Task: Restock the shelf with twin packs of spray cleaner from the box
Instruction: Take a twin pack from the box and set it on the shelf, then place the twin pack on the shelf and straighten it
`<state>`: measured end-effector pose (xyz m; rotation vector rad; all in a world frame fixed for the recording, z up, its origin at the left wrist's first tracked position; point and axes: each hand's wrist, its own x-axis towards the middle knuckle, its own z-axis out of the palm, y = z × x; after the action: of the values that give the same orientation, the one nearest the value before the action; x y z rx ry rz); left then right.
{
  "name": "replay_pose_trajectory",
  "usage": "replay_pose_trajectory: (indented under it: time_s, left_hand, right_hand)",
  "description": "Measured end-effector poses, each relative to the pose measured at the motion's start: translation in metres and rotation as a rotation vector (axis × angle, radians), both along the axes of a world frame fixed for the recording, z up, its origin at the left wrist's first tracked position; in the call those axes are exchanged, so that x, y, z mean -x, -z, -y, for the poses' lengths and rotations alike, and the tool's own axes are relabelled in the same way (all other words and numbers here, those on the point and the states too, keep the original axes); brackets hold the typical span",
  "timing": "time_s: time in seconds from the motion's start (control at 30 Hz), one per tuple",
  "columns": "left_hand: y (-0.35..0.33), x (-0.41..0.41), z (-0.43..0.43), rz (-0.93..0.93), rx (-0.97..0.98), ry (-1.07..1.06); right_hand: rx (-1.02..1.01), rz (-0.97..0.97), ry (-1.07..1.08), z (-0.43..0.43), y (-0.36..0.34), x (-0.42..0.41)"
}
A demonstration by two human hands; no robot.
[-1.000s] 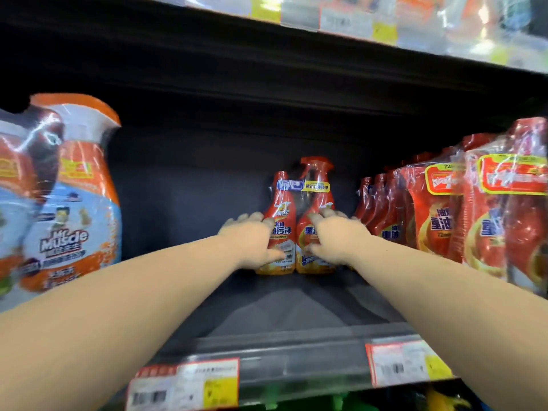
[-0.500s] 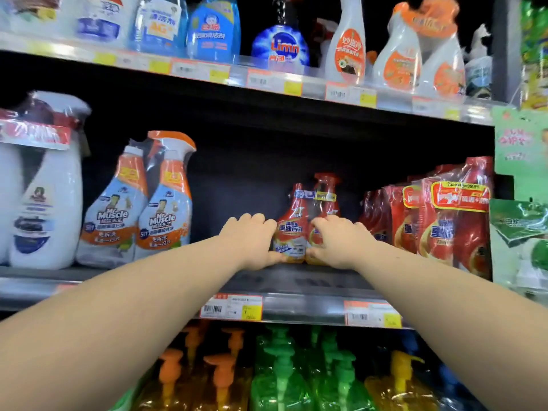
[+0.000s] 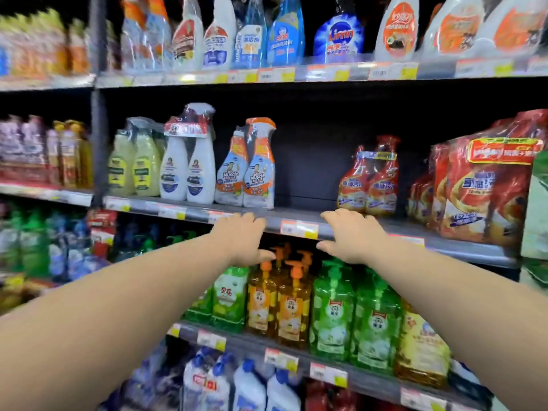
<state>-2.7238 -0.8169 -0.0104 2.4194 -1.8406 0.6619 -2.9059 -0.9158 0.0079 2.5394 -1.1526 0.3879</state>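
Nearest, two bare forearms reach forward over the lower tiers, where orange and green pump bottles (image 3: 284, 304) stand in rows. The left hand (image 3: 241, 238) and the right hand (image 3: 354, 235) hover side by side in front of the front edge of the middle shelf (image 3: 462, 247), one on each side of a price tag (image 3: 299, 229). Both hold nothing: the fingers are loosely bent and relaxed, thumbs pointing inward. Whether the fingertips touch the edge rail cannot be told.

Just beyond the right hand, one twin pack of spray cleaner (image 3: 369, 185) stands upright on the shelf, close to the front edge, its two red-orange bottles wrapped together in film with a band across the necks. It is free of both hands and looks settled, so this pack seems placed.

To its left the shelf runs dark and unfilled as far as the Mr Muscle twin pack (image 3: 246, 173). To its right, near the right end of the shelf, red refill pouches (image 3: 486, 191) sit packed in a row. Behind the lone pack nothing can be made out in the shadow.

By my reading the restocking is at an early stage: one pack faces the aisle and the gap beside it has room for several more. The box is not in view, so how many packs remain in it cannot be told. The likely next step is to go to the box for another pack and set it in the gap.
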Motion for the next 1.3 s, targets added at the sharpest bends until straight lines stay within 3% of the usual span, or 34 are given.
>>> replay_pose_trajectory:
  time_s: [0.33, 0.8, 1.03, 1.3]
  left_hand:
    - [0.015, -0.076, -0.175, -0.028, -0.064, -0.306]
    - [0.058, -0.282, -0.451, -0.026, -0.146, -0.624]
    - [0.079, -0.364, -0.528, -0.112, -0.185, -0.717]
    - [0.118, -0.459, -0.557, -0.162, -0.198, -0.811]
  right_hand:
    - [-0.026, -0.053, -0.266, -0.126, 0.013, -0.1]
    - [-0.204, -0.099, -0.596, -0.364, 0.063, -0.379]
    - [-0.268, -0.164, -0.674, -0.431, 0.098, -0.477]
    - [-0.234, -0.223, -0.732, -0.439, 0.13, -0.6]
